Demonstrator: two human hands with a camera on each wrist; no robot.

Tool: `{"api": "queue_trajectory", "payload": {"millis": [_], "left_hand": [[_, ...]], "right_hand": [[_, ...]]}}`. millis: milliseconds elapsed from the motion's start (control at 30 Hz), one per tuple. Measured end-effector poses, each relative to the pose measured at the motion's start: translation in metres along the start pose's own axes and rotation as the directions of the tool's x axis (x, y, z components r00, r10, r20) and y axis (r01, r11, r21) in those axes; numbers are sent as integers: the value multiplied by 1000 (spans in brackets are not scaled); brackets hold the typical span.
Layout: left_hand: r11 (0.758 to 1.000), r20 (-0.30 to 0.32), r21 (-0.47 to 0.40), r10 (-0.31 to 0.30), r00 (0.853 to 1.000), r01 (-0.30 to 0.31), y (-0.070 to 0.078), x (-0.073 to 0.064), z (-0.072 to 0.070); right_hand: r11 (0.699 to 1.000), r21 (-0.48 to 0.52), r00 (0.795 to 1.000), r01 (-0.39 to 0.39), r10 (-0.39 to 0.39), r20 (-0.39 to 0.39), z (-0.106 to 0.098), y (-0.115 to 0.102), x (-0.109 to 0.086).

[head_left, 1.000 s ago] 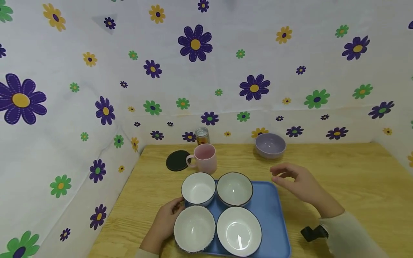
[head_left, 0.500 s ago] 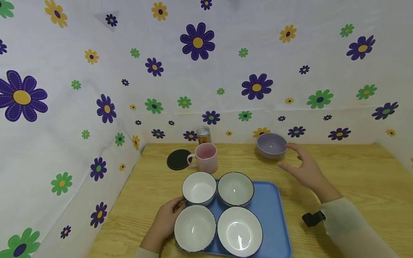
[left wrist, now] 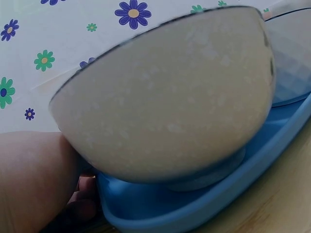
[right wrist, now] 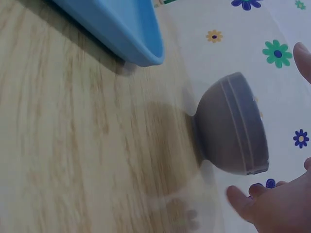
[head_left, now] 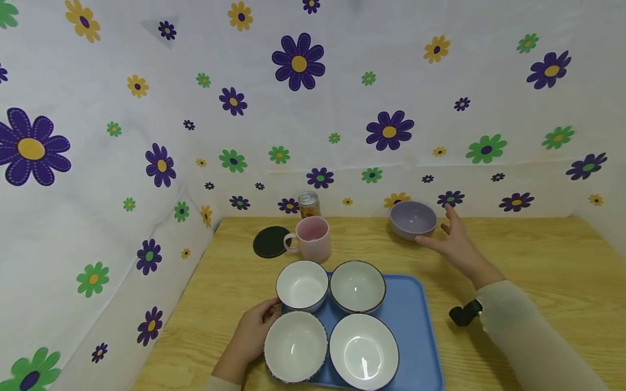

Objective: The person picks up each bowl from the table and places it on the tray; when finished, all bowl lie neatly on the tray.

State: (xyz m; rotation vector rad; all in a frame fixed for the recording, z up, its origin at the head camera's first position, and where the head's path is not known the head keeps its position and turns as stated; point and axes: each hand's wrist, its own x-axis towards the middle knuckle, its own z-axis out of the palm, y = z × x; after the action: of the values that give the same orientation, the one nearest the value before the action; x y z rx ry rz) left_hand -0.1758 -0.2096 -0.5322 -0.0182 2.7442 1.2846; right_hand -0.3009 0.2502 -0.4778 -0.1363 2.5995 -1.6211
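Note:
In the head view, my right hand [head_left: 455,244] reaches beside the lavender bowl [head_left: 413,220] at the back of the table, thumb and fingers spread wide. The right wrist view shows that bowl [right wrist: 231,126] between the spread thumb and fingertips, standing on the wood with a gap around it. My left hand [head_left: 254,331] holds the left edge of the blue tray [head_left: 411,331], its fingers partly hidden behind a bowl. Two bowls [head_left: 302,285] [head_left: 357,286] stand in the tray's back row. In front of them are a speckle-rimmed bowl [head_left: 295,347] and a dark-rimmed white bowl [head_left: 364,353].
Behind the tray stands a pink mug [head_left: 314,239], with a small can [head_left: 309,205] behind it. A black round coaster [head_left: 271,241] lies to the mug's left. Flower-printed cloth [head_left: 342,98] rises at the table's back and sides. Bare wood [head_left: 528,260] spreads right of the tray.
My right hand has moved forward and away from the tray, its thumb and fingers opening wider as it comes up to the lavender bowl. The left hand and tray have stayed put.

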Motion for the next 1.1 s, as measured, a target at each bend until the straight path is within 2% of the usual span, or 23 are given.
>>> {"api": "queue_trajectory", "payload": {"millis": [133, 300, 667, 1100], "left_hand": [[1000, 2, -1, 13, 1000, -13, -1, -2, 0], [1000, -5, -18, 24, 1000, -24, -2, -2, 0], [999, -3, -41, 17, 1000, -17, -2, -3, 1], [999, -3, -28, 17, 1000, -17, -3, -1, -1]], "right_hand": [[998, 29, 999, -48, 47, 11, 4, 6, 9], [997, 34, 998, -66, 66, 9, 7, 11, 20], [995, -91, 999, -47, 48, 11, 13, 15, 37], [990, -93, 994, -110, 112, 14, 17, 11, 47]]}}
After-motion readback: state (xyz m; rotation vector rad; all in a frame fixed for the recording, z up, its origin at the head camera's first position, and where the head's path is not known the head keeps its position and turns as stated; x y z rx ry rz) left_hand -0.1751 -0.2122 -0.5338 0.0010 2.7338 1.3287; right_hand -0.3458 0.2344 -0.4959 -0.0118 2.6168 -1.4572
